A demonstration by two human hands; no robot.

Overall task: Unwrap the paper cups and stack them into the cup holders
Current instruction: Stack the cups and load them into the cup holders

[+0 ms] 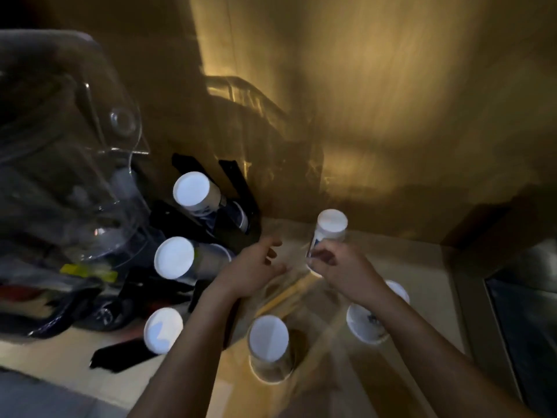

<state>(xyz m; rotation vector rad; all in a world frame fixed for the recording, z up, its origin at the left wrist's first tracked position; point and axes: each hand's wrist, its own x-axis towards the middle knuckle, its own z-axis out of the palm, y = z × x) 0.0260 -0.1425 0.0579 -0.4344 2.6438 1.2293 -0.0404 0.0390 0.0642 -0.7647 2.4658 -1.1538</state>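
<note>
My right hand (pixel 343 268) is shut on a stack of white paper cups (pixel 330 227), held bottom-up above the counter. A clear plastic wrap (pixel 289 285), blurred, trails below the stack between my hands. My left hand (pixel 256 267) hovers just left of it with fingers apart, holding nothing. Upside-down cup stacks stand in a black cup holder (pixel 238 182) at the left: one at the back (pixel 193 190), one in the middle (pixel 174 257), one in front (pixel 162 330). Another stack (pixel 269 342) stands on the counter between my forearms. A cup (pixel 364 324) lies partly hidden under my right forearm.
A clear acrylic display case (pixel 75 164) holding dark and coloured packets fills the left. A wooden wall (pixel 391 116) rises behind the beige counter (pixel 431 267). A dark, glass-fronted appliance (pixel 524 321) stands at the right edge. The scene is dim and blurred.
</note>
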